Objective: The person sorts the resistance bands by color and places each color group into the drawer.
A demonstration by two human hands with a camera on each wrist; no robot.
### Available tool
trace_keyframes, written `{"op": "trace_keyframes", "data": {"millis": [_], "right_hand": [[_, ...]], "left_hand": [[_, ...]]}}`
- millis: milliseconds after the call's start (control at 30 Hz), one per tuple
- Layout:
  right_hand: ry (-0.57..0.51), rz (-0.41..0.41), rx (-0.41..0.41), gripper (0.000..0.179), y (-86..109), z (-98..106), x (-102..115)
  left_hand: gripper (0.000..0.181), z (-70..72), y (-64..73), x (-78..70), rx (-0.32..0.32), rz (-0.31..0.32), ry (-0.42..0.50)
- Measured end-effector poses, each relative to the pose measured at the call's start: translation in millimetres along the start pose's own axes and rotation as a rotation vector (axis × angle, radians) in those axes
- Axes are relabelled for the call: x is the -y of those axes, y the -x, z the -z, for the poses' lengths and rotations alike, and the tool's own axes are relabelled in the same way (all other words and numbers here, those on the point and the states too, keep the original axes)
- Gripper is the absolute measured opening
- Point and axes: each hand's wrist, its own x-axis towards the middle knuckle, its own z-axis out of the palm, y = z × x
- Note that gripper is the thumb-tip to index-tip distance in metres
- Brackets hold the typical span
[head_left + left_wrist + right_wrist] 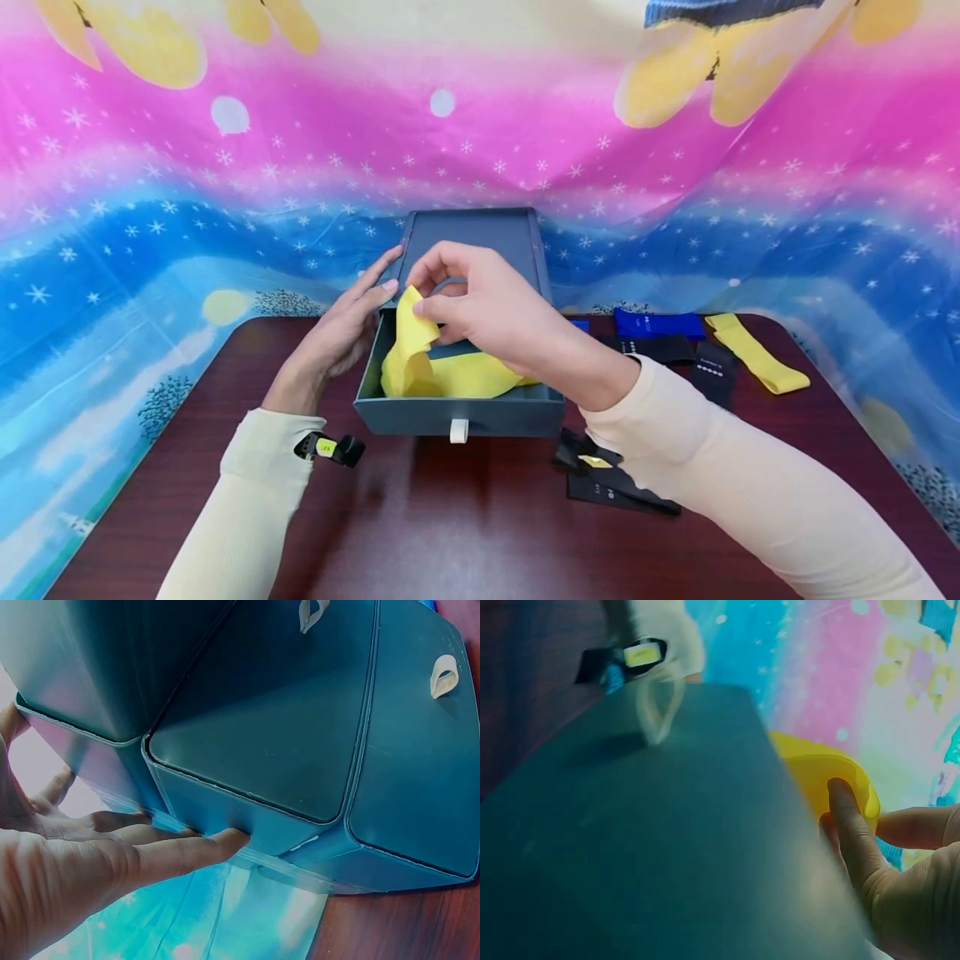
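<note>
My right hand (487, 308) pinches one end of a yellow stretchy band (411, 333) between thumb and fingers, above the pulled-out drawer (420, 417) of a dark teal drawer box (480, 237). The rest of the band lies inside that drawer. In the right wrist view, the yellow band (810, 776) rises past the drawer's edge into the fingertips. My left hand (337, 329) is at the box's left side, fingers extended. The left wrist view shows the left hand's fingers (187, 851) straight along the side of the teal box (262, 742).
Right of the box lie a blue band (658, 324), a second yellow band (765, 358) and black bands (712, 371) with white print. Another black band (615, 490) lies nearer on the brown table (465, 533). A white loop pull (459, 431) hangs from the drawer front.
</note>
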Motion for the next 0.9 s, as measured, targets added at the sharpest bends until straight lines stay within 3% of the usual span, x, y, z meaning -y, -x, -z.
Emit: {"op": "trace_keyframes", "data": {"millis": [467, 900], "right_hand": [[0.216, -0.137, -0.052, 0.018, 8.2, 28.9, -32.3], [0.581, -0.039, -0.088, 0.018, 22.1, 35.6, -40.3]], "left_hand": [[0.061, -0.9, 1.6, 1.6, 0.0, -0.026, -0.027], [0.061, -1.6, 3.1, 0.4, 0.013, -0.032, 0.005]]}}
